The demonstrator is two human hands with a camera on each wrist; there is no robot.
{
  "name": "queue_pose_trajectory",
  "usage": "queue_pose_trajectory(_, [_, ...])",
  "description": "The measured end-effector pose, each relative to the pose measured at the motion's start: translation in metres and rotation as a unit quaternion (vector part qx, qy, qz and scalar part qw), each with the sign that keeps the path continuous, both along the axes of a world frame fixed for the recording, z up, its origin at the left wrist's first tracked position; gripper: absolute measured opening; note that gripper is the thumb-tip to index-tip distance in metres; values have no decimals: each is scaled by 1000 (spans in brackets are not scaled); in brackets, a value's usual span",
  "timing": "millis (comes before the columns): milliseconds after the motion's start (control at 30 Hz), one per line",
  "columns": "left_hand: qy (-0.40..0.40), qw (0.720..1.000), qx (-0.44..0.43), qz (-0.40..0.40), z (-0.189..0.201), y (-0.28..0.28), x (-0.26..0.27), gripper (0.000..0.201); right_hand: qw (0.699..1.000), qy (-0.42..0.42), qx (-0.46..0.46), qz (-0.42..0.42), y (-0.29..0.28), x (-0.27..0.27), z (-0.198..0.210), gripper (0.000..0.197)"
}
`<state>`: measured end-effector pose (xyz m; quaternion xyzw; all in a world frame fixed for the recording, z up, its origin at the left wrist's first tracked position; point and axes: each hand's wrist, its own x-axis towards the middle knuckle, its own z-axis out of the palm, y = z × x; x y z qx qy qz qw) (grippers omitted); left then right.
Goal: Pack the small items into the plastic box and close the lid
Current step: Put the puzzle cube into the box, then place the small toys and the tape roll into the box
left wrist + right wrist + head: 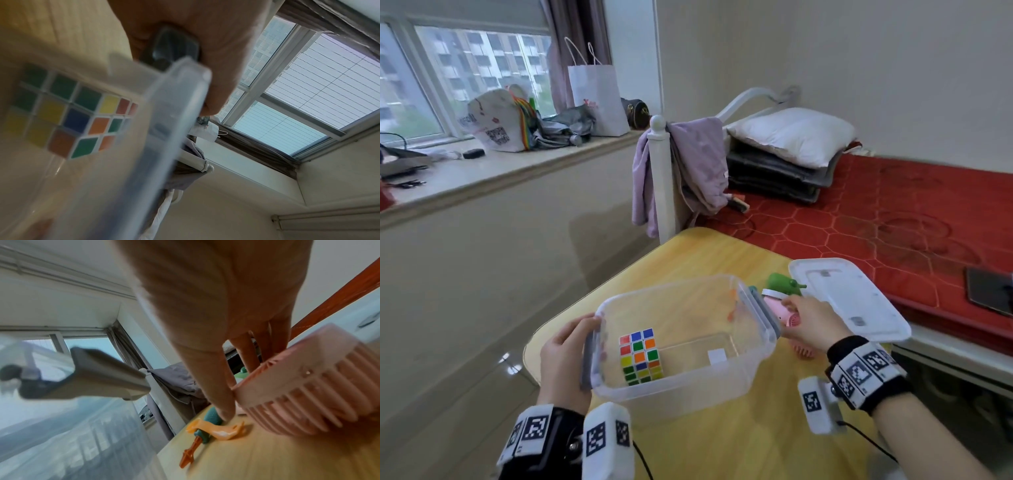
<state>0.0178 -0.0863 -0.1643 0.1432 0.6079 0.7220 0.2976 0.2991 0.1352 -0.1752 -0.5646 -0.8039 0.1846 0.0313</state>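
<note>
Yellow tabletop (722,253) beside a red bed (893,212). Clear plastic box (736,373) gripped at its grey latch by left hand (565,359), cube (642,356) inside. White lid (849,298) lying right. Pink fan (787,315) pinched by right hand (811,322). Orange clip (218,430) near thumb.

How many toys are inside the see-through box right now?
1. Only the puzzle cube sits in the plastic box, at the end gripped by the left hand. The right hand holds the pink fan outside, on the table.
</note>
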Motion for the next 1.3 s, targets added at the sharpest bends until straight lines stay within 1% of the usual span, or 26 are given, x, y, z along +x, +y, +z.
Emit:
queue_pose_trajectory(100, [-5,1000,0,21,2,-2,-2,10,999,-23,35,-15,0,-4,-2,54])
queue_pose_trajectory(200, [-23,999,5,34,5,-5,-5,9,996,13,85,-12,-2,-14,3,35])
queue_pose_trajectory(267, [-25,999,10,36,9,-7,-6,13,992,50,114,16,-1,-24,10,21])
queue_pose_trajectory(333, [-24,999,13,32,12,-7,-6,16,992,61,94,66,-1,-39,14,18])
queue_pose_trajectory(400, [-31,999,14,27,14,-7,-5,12,991,30,67,116,-5,-54,14,16])
queue_pose_trajectory(433, [-34,999,15,27,15,-7,-5,10,989,8,71,128,-6,-60,12,13])
queue_pose_trajectory(467, [-36,999,17,27,15,-6,-5,10,989,6,67,129,-7,-64,10,9])
queue_pose_trajectory(500, [-40,999,18,26,15,-6,-5,10,991,11,52,125,-6,-68,10,10])
queue_pose_trajectory(567, [-48,998,20,23,16,-7,-6,10,992,17,32,122,-4,-75,9,24])
queue_pose_trajectory(600, [-48,998,21,20,16,-7,-6,11,991,15,37,125,-1,-79,6,24])
queue_pose_trajectory(667, [-46,999,20,17,16,-7,-6,12,992,3,52,118,7,-83,2,11])
queue_pose_trajectory(700, [-45,999,20,17,16,-7,-6,12,991,-11,60,117,10,-84,-1,14])
queue_pose_trajectory(733, [-44,999,20,17,16,-6,-7,12,990,-28,67,121,12,-84,-2,23])
queue_pose_trajectory(767, [-43,999,21,18,15,-6,-7,12,990,-38,58,123,12,-85,-2,27])
queue_pose_trajectory(800, [-46,999,21,19,15,-6,-8,12,990,-37,58,126,12,-85,-3,24])
queue_pose_trajectory(867, [-57,998,22,22,13,-6,-9,14,990,-38,59,124,10,-87,0,9])
queue_pose_trajectory(933, [-63,997,26,24,13,-6,-10,20,989,-34,57,130,13,-87,-4,26])
queue_pose_trajectory(967, [-64,997,29,25,12,-6,-10,22,989,-19,60,132,12,-87,-4,30])
queue_pose_trajectory(1000, [-65,997,32,25,11,-6,-11,24,990,9,66,123,11,-84,-1,27])
queue_pose_trajectory(1067, [-69,997,32,25,10,-7,-11,26,991,70,82,85,7,-76,11,6])
queue_pose_trajectory(1100, [-72,997,31,26,10,-7,-12,27,987,114,99,62,5,-71,18,11])
queue_pose_trajectory(1167, [-75,996,30,25,10,-8,-11,28,972,175,153,32,-2,-63,37,19])
queue_pose_trajectory(1233, [-75,996,32,21,10,-7,-12,26,951,239,196,31,-15,-57,62,20])
queue_pose_trajectory(1300, [-77,996,33,14,8,-7,-13,21,929,296,214,51,-33,-56,87,19])
